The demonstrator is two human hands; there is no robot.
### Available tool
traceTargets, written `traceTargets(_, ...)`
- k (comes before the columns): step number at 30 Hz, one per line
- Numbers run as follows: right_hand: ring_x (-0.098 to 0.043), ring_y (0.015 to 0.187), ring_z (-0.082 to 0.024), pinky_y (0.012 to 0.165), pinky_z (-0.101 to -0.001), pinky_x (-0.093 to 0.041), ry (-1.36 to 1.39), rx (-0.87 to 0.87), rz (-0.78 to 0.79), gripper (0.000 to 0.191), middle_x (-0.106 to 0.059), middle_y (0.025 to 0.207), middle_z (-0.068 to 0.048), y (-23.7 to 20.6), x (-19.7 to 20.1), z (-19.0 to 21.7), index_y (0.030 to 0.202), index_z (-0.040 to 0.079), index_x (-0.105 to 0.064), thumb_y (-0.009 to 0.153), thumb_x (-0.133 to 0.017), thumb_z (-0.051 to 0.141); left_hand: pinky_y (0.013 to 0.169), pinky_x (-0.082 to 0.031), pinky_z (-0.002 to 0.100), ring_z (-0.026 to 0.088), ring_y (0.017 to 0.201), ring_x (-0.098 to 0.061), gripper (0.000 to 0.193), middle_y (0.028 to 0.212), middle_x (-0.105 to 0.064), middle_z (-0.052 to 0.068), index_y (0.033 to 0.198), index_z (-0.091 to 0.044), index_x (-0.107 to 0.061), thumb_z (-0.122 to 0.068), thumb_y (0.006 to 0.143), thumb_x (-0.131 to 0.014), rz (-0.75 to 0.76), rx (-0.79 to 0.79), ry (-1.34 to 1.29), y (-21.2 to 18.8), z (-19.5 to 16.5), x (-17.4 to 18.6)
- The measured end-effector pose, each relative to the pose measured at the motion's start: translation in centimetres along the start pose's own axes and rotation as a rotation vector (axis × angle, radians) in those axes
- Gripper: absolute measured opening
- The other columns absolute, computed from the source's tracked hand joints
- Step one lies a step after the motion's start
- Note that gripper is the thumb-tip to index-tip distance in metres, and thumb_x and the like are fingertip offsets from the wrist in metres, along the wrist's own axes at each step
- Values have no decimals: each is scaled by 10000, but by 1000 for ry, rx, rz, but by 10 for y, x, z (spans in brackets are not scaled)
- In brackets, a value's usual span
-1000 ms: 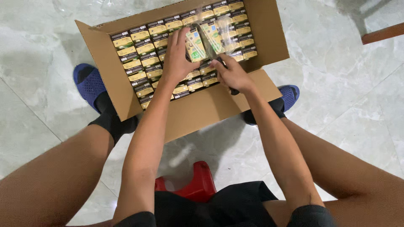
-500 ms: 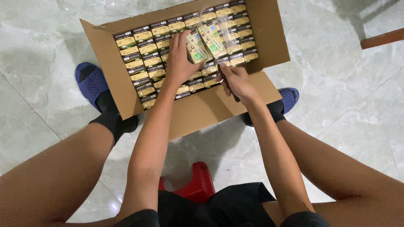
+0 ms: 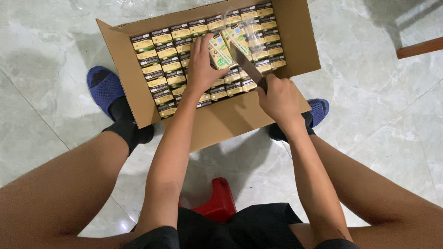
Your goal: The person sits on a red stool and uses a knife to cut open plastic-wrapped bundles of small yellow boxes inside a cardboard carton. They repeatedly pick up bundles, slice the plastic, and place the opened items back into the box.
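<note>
Marble floor [image 3: 378, 120]: my left hand [image 3: 203, 69] is gripping a wrapped pack [image 3: 221, 48] in the box [image 3: 295, 41]; right hand [image 3: 279, 99] is clenching a knife [image 3: 247, 67], risking puncturing cartons or slipping into my thumb.

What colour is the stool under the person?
Red. The stool shows between the thighs in the head view, low in the frame, on the pale marble floor.
</note>
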State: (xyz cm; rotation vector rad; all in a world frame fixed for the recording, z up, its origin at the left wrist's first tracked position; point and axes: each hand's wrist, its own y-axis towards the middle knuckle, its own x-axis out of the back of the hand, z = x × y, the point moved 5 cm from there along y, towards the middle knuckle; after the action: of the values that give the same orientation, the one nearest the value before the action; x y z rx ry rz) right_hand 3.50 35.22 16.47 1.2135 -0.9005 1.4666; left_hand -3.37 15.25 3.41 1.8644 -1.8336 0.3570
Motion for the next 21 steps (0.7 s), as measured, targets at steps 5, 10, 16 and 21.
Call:
traceTargets(5, -665, 667, -433, 652, -512, -536, -87, -45, 70, 204, -670, 702, -240, 10, -6, 10, 764, -8, -698, 850, -773, 162, 1079, -466, 461, 380, 1316, -477, 1013, 1408, -482, 145, 1436, -101, -427, -203, 596, -984, -7, 1, 15, 1, -1, 0)
traceTargets(10, -676, 669, -422, 650, -494, -548, -147, -4, 106, 228, -671, 712, -242, 17, -1, 15, 733, -7, -702, 859, -766, 171, 1074, -473, 468, 376, 1314, -478, 975, 1387, -495, 141, 1439, -90, -427, -213, 646, -981, 5, -25, 17, 1, -3, 2)
traceTargets(16, -696, 675, -413, 643, -487, -563, -193, -11, 114, 202, -681, 719, -242, 31, -2, 24, 716, -11, -701, 853, -727, 135, 1087, -473, 469, 377, 1305, -482, 978, 1377, -499, 147, 1444, -84, -426, -223, 648, -977, 17, -31, 20, 3, -2, 0)
traceTargets(21, -708, 681, -408, 644, -483, -576, -226, 41, 96, 110, -687, 718, -239, 37, 9, 29, 726, 4, -714, 800, -694, 83, 1060, -476, 473, 400, 1313, -468, 991, 1398, -481, 168, 1434, -90, -429, -217, 623, -984, -15, -34, -1, 4, 1, -2)
